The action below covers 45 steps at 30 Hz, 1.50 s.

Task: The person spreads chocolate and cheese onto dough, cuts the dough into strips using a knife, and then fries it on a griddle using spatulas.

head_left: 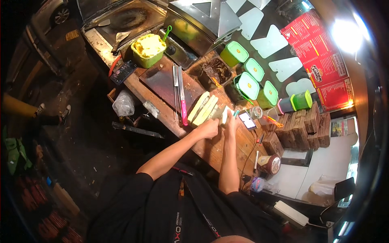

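Observation:
A filled bread in long yellow strips (203, 110) lies at the near right end of a dark board (158, 82). My left hand (208, 129) is curled close to the strips' near end; whether it grips anything cannot be told. Beside it on the right, my right hand (231, 122) is closed around a small white item (225, 114), with a bit of teal by the fingers; its kind is unclear. A long knife with a pink handle (184, 112) lies left of the bread, alongside a long metal tool (175, 76). A phone (247, 120) with a lit screen lies right of my right hand.
A green tub of yellow spread (149, 50) and an open container of dark brown spread (214, 71) stand farther back. Several green-lidded containers (249, 85) stand at the right, near stacked brown boxes (291, 130). A jar (270, 164) and a cable (250, 152) are nearer. A griddle (130, 18) is at upper left.

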Available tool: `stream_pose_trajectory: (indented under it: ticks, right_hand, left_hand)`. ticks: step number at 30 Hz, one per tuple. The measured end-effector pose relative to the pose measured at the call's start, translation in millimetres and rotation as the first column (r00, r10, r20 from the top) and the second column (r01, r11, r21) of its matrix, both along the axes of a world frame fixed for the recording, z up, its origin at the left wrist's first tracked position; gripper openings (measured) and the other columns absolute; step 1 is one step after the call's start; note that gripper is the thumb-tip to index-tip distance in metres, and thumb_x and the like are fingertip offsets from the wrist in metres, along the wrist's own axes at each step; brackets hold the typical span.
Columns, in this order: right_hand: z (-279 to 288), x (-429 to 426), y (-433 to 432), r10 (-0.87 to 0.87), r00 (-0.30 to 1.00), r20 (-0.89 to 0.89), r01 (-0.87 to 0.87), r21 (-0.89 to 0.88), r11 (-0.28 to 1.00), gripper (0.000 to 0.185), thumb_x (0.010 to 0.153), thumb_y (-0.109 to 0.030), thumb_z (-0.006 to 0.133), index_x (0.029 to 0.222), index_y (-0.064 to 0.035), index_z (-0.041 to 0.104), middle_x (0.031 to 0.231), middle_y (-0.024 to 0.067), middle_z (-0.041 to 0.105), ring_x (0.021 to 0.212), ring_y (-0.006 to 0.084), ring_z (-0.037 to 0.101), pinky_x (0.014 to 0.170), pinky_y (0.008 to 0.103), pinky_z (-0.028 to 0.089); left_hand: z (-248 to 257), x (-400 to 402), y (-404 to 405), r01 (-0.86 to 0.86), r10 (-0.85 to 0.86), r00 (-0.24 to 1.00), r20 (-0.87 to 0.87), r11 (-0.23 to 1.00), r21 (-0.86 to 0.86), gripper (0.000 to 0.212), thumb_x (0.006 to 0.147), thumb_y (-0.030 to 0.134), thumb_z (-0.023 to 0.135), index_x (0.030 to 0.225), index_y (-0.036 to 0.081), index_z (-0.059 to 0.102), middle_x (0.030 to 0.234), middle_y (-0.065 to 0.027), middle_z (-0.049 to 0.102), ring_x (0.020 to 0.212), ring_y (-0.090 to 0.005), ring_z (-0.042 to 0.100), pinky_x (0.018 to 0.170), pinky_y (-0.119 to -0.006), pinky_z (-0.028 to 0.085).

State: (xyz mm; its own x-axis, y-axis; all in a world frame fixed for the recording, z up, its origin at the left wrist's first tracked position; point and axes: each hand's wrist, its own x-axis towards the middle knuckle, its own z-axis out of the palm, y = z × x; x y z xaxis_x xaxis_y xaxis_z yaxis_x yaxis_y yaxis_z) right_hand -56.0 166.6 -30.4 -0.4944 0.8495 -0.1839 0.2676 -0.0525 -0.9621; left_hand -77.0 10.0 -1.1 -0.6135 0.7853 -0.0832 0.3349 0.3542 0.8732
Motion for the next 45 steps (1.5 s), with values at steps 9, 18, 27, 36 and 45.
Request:
stream_pose_trajectory:
  ticks: [9,18,27,36,45]
  right_hand:
    - [8,-19,2,-0.131,0.990,0.044,0.132,-0.017,0.991,0.015,0.079,-0.014,0.068,0.081,-0.0012,0.060,0.069,-0.0005,0.053,0.058,0.0118,0.042,0.054,0.0306,0.035]
    - [-3,8,-3,-0.077,0.997,0.007,0.077,0.004,0.997,0.011,0.079,-0.011,0.066,0.081,-0.0032,0.059,0.072,0.0001,0.055,0.062,0.0110,0.045,0.055,0.0289,0.037]
    - [7,40,-45,0.018,0.993,-0.119,-0.029,-0.091,0.995,0.021,0.081,-0.014,0.066,0.095,0.0007,0.062,0.078,0.0048,0.062,0.069,0.0113,0.053,0.062,0.0288,0.043]
    - [9,43,-56,0.048,0.998,-0.038,-0.047,0.047,0.998,0.012,0.083,-0.011,0.064,0.083,-0.0007,0.059,0.071,-0.0013,0.053,0.062,0.0090,0.044,0.055,0.0274,0.037]
    - [23,15,-51,-0.087,0.992,0.087,0.073,0.149,0.986,0.016,0.081,-0.013,0.066,0.084,-0.0002,0.059,0.070,-0.0021,0.054,0.060,0.0094,0.044,0.053,0.0275,0.036]
  left_hand:
    - [-17,-1,10,0.030,-0.028,0.998,-0.062,0.999,0.021,0.023,0.077,0.007,0.045,0.088,-0.012,0.052,0.074,-0.0344,0.058,0.073,-0.0476,0.060,0.069,-0.050,0.049]
    - [-11,16,0,0.025,-0.024,0.999,-0.033,0.999,0.020,0.021,0.078,0.006,0.044,0.085,-0.013,0.050,0.074,-0.0354,0.058,0.074,-0.0477,0.060,0.068,-0.050,0.049]
    - [-18,29,-19,-0.040,0.040,0.999,-0.002,0.997,0.065,0.019,0.082,0.009,0.045,0.086,-0.010,0.048,0.068,-0.0347,0.056,0.069,-0.0487,0.058,0.064,-0.052,0.047]
    - [-13,35,-33,-0.040,0.039,0.999,0.013,0.998,0.046,0.018,0.083,0.008,0.043,0.085,-0.009,0.047,0.066,-0.0344,0.055,0.067,-0.0488,0.058,0.061,-0.053,0.047]
    - [-10,45,-37,-0.044,0.043,0.999,0.015,0.998,0.050,0.019,0.084,0.010,0.043,0.086,-0.009,0.046,0.065,-0.0336,0.055,0.066,-0.0484,0.058,0.060,-0.052,0.047]
